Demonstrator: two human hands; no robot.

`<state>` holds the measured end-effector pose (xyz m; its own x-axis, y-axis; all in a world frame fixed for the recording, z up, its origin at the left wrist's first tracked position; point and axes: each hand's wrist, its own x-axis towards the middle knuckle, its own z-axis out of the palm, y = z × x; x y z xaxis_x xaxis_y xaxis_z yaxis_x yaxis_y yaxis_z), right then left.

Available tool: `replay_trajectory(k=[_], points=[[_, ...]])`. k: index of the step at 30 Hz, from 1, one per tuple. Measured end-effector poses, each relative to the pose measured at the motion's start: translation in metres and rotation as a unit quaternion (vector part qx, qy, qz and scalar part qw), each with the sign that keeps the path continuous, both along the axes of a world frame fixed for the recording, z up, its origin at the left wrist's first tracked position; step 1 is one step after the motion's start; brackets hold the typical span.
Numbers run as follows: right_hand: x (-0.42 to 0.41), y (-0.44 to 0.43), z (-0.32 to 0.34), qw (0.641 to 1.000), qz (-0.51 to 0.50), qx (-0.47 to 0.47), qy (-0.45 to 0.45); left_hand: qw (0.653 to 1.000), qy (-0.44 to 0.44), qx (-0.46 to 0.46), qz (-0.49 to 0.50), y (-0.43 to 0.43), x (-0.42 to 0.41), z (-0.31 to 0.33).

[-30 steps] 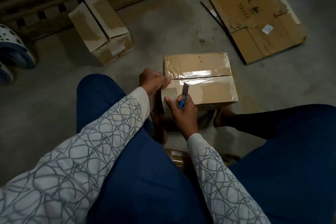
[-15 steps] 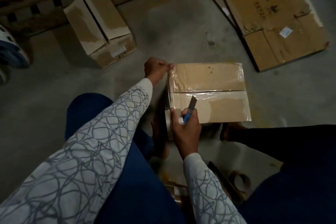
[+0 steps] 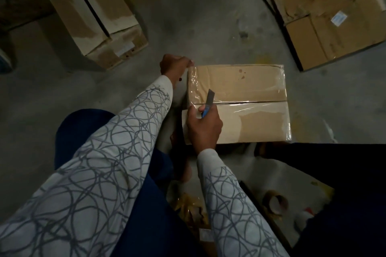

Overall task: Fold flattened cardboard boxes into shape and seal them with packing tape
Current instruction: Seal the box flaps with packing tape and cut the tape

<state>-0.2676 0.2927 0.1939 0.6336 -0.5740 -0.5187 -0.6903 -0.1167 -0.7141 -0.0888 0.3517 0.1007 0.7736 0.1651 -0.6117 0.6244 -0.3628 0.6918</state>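
Since a second ago the left hand [image 3: 175,67] had travelled from the near-left corner of the cardboard box [image 3: 250,89] to its far-left corner, where its curled fingers pinched clear packing tape [image 3: 194,83] at the edge. The right hand [image 3: 205,129], clamped round a blue knife [image 3: 210,100] with the blade pointing up, sat at the box's left edge by the centre seam. Bare floor [image 3: 198,16] lay open beyond the box, between a closed box [image 3: 94,16] at the left and flattened cardboard [image 3: 334,16] at the right.
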Motion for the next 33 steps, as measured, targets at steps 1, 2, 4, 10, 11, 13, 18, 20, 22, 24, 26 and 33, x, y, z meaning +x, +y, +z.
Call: replay_trajectory(k=[1, 2, 4, 10, 11, 13, 18, 20, 22, 24, 26, 33], points=[[0.000, 0.002, 0.000, 1.000, -0.006, 0.001, -0.001, 0.999, 0.031, -0.024, 0.012, 0.000, 0.000, 0.000], [0.000, 0.003, 0.001, 1.000, -0.010, 0.003, 0.000, 0.997, 0.054, -0.044, 0.018, 0.000, 0.000, 0.000], [0.001, 0.006, 0.003, 1.000, -0.015, 0.004, 0.004, 0.997, 0.070, -0.046, 0.004, -0.002, 0.001, 0.003], [0.004, 0.005, 0.008, 1.000, -0.015, 0.007, 0.022, 0.991, -0.087, 0.104, -0.009, 0.004, 0.001, 0.004], [0.004, 0.004, 0.008, 1.000, -0.018, 0.005, 0.023, 0.986, -0.126, 0.111, -0.020, 0.005, -0.003, 0.004], [0.003, 0.003, 0.008, 1.000, -0.020, -0.003, 0.024, 0.977, -0.157, 0.088, -0.113, -0.005, -0.017, 0.007], [-0.006, 0.011, 0.005, 1.000, 0.005, -0.006, 0.024, 0.936, -0.154, 0.098, -0.302, -0.017, -0.044, -0.013], [-0.021, 0.017, 0.007, 0.999, 0.025, -0.021, 0.023, 0.931, -0.147, 0.111, -0.315, -0.013, -0.045, -0.017], [-0.042, 0.022, 0.006, 0.999, 0.026, -0.032, 0.028, 0.924, -0.144, 0.122, -0.332, -0.013, -0.043, -0.017], [-0.067, 0.026, 0.002, 0.999, 0.010, -0.021, 0.043, 0.920, -0.148, 0.128, -0.340, -0.013, -0.042, -0.016], [-0.093, 0.029, -0.004, 0.998, 0.000, -0.014, 0.063, 0.920, -0.155, 0.123, -0.340, -0.012, -0.042, -0.018], [-0.119, 0.015, -0.036, 0.989, -0.068, -0.003, 0.129, 0.923, -0.166, 0.124, -0.324, -0.012, -0.048, -0.021]])
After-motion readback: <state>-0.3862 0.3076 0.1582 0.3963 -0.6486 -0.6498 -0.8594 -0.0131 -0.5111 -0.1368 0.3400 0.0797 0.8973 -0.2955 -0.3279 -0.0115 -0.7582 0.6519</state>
